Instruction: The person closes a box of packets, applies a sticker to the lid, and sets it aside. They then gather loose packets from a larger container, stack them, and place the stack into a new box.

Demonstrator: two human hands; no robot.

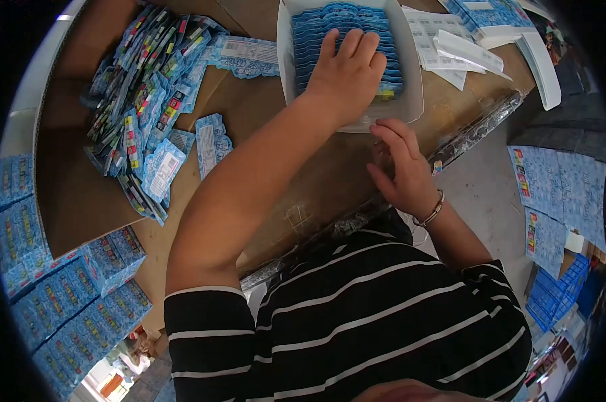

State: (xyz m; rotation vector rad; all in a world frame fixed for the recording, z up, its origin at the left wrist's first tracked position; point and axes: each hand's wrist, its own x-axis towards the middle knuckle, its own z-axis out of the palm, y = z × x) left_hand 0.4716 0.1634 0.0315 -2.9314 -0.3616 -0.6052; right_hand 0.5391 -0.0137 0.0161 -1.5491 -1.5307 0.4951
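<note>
My left hand (343,82) reaches into a white plastic box (284,60), fingers curled over a tight row of blue packets (336,12); its fingertips are hidden against them. Just outside the box's near corner is my right hand (403,171). Its thumb and bent fingers are apart, with nothing visible between them.
Left of the box lies a big heap of loose blue packets (142,100), with a single packet (213,142) closer in. Printed label sheets (437,33) lie right of the box. Stacked printed cartons (68,295) stand at lower left. A blue crate (556,291) is on the right.
</note>
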